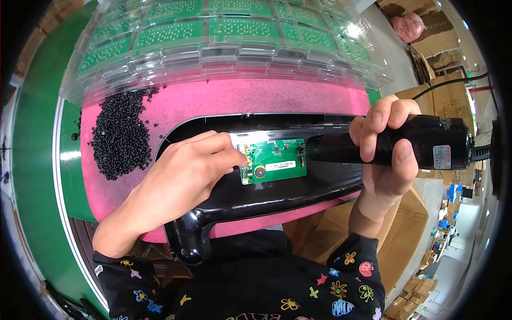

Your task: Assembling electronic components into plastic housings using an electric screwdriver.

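Note:
A green circuit board [278, 154] with a white label strip and a round dark part lies in a long, glossy black plastic housing [256, 200]. My left hand [186, 165] is closed, its thumb and fingertips pinching at the board's left edge; whether a small part sits between them is hidden. My right hand [392, 138] is wrapped around a black corded electric screwdriver [341, 144], held nearly level. Its narrow nose points left and meets the board's right edge; the very tip is not clear.
On the pink mat [213, 96], a heap of small black screws [120, 133] lies at the left. Stacked clear trays [229, 42] of green boards stand along the far side. The screwdriver's cord [482, 153] leaves at the right, above an open cardboard box [400, 229].

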The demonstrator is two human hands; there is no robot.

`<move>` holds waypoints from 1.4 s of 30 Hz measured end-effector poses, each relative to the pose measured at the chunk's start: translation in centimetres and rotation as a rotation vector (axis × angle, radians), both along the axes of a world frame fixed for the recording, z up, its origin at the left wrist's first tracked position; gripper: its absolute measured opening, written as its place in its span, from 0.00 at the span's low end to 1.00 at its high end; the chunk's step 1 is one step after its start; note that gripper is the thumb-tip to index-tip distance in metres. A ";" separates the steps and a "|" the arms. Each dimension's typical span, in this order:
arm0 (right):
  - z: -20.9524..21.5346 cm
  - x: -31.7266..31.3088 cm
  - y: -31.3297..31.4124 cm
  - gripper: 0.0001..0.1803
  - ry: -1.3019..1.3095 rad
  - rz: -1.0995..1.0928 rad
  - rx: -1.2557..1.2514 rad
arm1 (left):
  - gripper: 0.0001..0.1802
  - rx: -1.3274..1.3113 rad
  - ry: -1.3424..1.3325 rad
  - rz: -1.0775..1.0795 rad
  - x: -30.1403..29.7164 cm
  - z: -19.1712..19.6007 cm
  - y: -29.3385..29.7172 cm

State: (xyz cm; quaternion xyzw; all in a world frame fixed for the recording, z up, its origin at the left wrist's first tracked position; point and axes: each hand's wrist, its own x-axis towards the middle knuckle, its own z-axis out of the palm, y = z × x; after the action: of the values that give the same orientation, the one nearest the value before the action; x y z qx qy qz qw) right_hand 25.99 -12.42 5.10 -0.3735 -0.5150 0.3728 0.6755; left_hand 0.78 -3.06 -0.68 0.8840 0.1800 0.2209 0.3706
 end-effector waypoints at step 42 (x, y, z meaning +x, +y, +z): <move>1.3 -5.7 1.3 0.19 0.192 0.313 0.423 | 0.17 -0.105 -0.239 0.039 -0.3 0.3 0.3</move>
State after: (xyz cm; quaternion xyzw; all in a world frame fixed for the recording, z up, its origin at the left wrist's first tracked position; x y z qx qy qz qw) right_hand 20.28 -11.14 6.40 -0.1028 -0.5666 0.3905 0.7183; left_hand 0.51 -2.72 -0.36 0.8272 0.1630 0.3219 0.4307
